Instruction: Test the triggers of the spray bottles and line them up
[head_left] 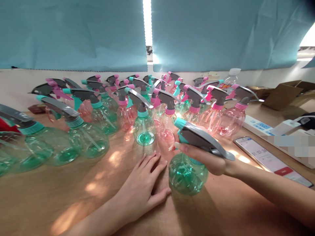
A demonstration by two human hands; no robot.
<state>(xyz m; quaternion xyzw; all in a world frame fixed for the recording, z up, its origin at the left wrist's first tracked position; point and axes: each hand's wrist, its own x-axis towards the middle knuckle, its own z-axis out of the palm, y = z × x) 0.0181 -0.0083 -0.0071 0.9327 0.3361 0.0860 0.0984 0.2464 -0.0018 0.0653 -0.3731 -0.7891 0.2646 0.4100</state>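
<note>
My right hand [209, 159] is wrapped round the neck of a green spray bottle [188, 173] with a grey and turquoise trigger head, fingers at the trigger side. The bottle is tilted slightly, and whether its base touches the table cannot be told. My left hand [145, 183] lies flat on the table [103, 203], fingers spread, its thumb close to that bottle. Just beyond my left fingertips stands another green spray bottle [144, 132]. Beside it is a pink spray bottle [166, 131], partly behind my right fingers.
Several green spray bottles [88, 141] stand at the left, with more pink ones [231, 118] at the back. On the right lie a phone [270, 160] showing a timer and a white power strip [261, 126]. A clear bottle [232, 78] and cardboard boxes [283, 95] are behind.
</note>
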